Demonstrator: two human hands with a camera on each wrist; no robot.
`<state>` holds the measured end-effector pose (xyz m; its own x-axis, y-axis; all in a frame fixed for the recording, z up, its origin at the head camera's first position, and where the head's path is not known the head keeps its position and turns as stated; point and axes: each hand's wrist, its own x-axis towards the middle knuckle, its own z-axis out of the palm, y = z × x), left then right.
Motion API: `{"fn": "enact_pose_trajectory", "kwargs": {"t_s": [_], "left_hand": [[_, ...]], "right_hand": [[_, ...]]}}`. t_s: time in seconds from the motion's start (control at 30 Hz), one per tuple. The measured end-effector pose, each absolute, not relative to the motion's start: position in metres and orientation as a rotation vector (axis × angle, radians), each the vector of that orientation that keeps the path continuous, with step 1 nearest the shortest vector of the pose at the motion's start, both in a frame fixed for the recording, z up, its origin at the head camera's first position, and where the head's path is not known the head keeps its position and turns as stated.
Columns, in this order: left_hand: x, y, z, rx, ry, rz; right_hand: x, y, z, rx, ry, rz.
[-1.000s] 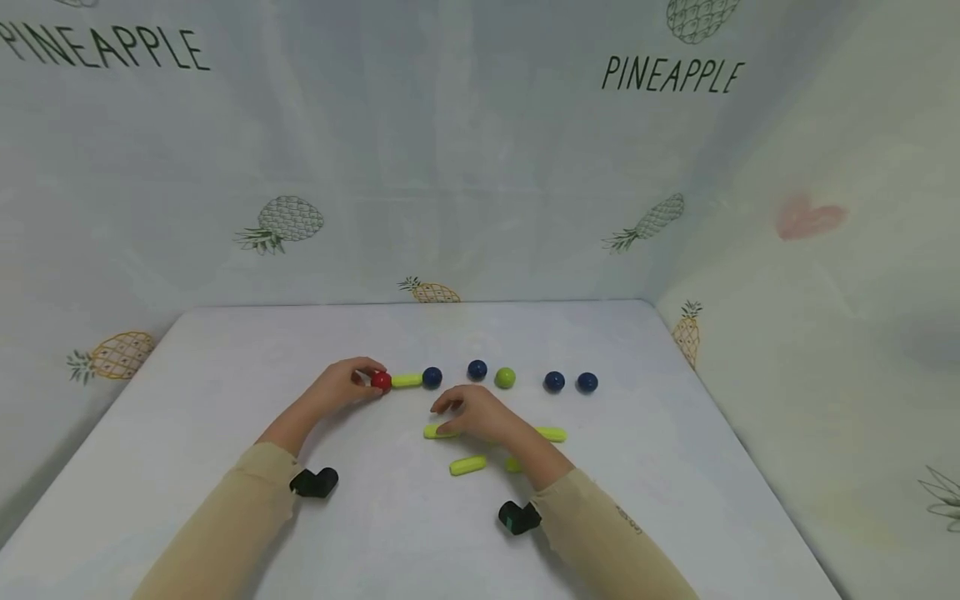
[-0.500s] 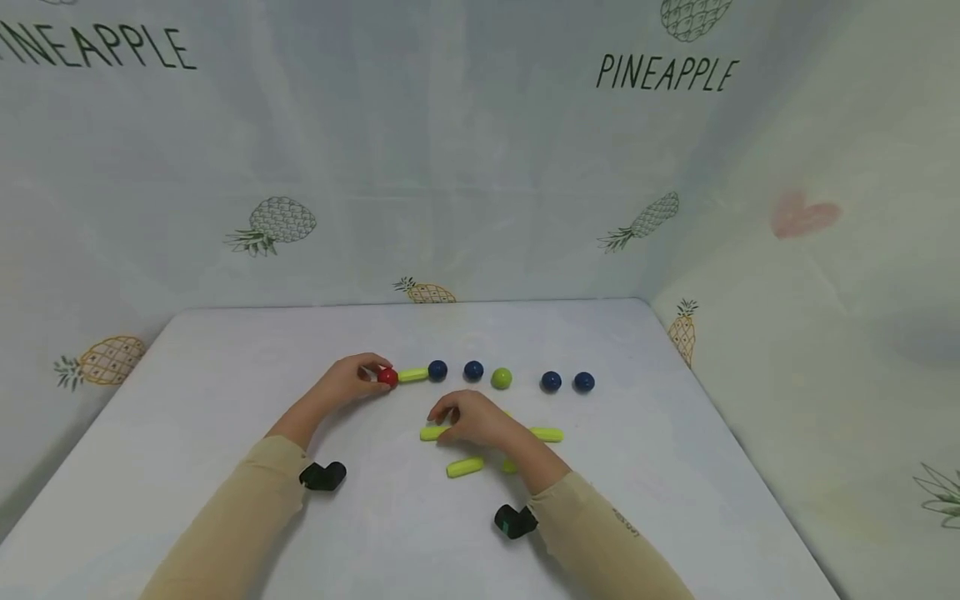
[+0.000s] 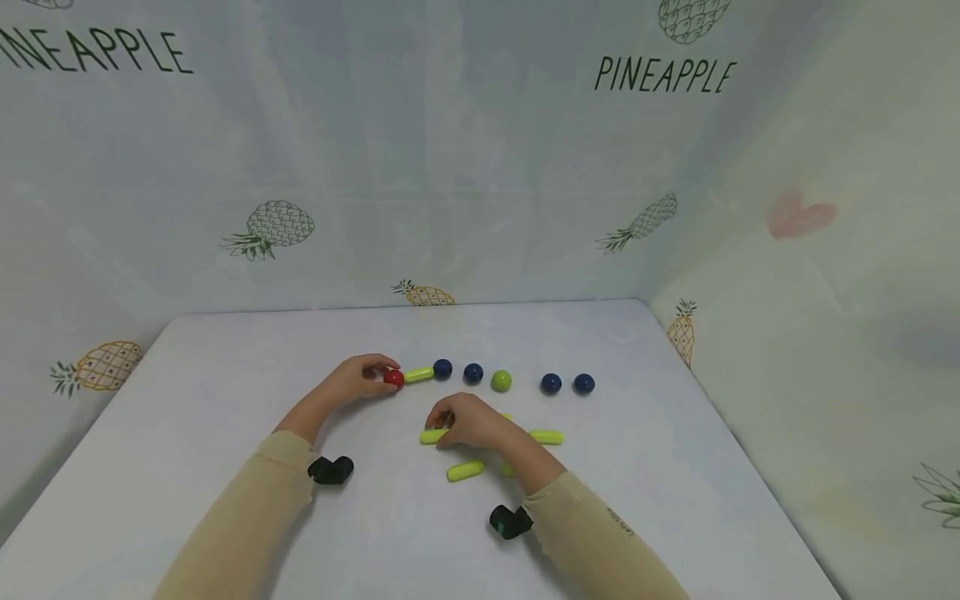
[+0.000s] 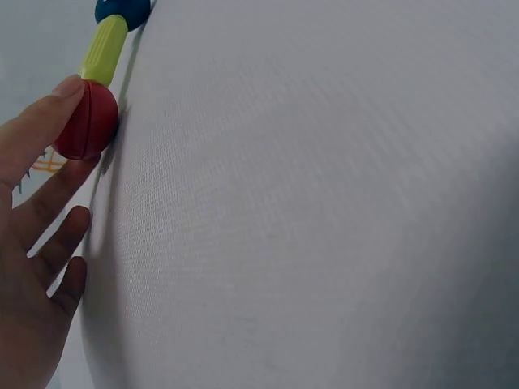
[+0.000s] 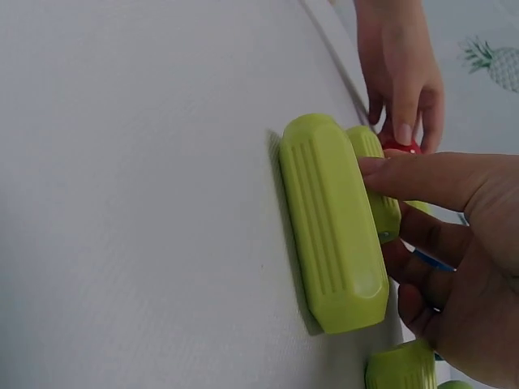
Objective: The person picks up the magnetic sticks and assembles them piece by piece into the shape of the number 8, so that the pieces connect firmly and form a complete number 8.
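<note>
Thumb and fingers of my left hand (image 3: 358, 380) pinch a red ball (image 3: 393, 379). A yellow-green ribbed rod (image 4: 105, 50) joins that ball to a dark blue ball (image 3: 442, 369), in one line on the table. My right hand (image 3: 474, 422) is nearer, its thumb and fingers around the right part of another yellow-green rod (image 3: 432, 437) lying on the table. In the right wrist view, the thumb presses this gripped rod (image 5: 378, 194) and the curled fingers are behind it. A larger-looking loose rod (image 5: 332, 223) lies in front of it there.
Right of the joined piece stand a separate blue ball (image 3: 473, 373), a light green ball (image 3: 502, 381) and two more blue balls, one (image 3: 551, 383) left of the other (image 3: 584, 383). Loose rods (image 3: 465, 471) lie around and under the right forearm, including one at right (image 3: 546, 437).
My left hand has slid right with the red ball, rod and blue ball, bringing that blue ball closer to the separate one. My right hand has closed a little around its rod.
</note>
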<state>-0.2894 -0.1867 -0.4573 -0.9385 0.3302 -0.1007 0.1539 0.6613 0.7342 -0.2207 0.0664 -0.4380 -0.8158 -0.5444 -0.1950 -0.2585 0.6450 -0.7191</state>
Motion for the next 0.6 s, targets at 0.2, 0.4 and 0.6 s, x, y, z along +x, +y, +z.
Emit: {"fn": "enact_pose_trajectory", "kwargs": {"t_s": [0.2,0.4,0.6], "left_hand": [[-0.294,-0.191,-0.461,0.466,2.609,1.18],[-0.297,-0.198,-0.465,0.446,2.573,1.184],[-0.301,-0.202,-0.469,0.452,2.522,1.226]], "right_hand": [[-0.222,0.064,-0.438,-0.617,2.454,-1.008],[-0.223,0.06,-0.437,-0.574,2.443,-1.061],[-0.225,0.054,-0.434,-0.535,2.44,-1.115]]}}
